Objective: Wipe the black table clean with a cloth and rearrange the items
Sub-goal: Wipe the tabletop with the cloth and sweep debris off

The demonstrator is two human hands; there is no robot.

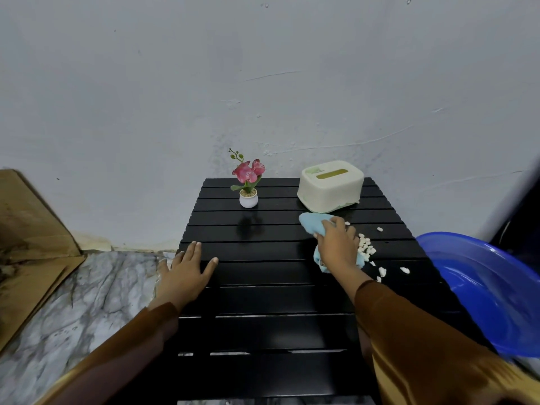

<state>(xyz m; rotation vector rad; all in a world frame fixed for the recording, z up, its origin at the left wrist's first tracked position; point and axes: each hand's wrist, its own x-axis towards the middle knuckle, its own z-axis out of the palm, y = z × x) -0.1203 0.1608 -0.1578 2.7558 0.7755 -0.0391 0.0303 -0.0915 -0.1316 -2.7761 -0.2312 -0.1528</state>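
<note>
Black slatted table [263, 287]: right hand [336, 244] clamps the blue cloth [311, 225], white crumbs [365, 248] just right of it, basin [482, 282] beyond; left hand [182, 271] rests flat, fingers spread.

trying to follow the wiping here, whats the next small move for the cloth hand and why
Probably sweep the blue cloth under the right hand rightward, pushing the white crumbs toward the blue basin beside the table edge; the crumbs lie just right of the cloth.

The person wears a brown long-sleeved garment with a soft sheen. The left sleeve [122, 340] and the right sleeve [415, 334] end at the wrists, loose and creased; lighter golden folds show near the lower edge. Both hands are bare.
</note>
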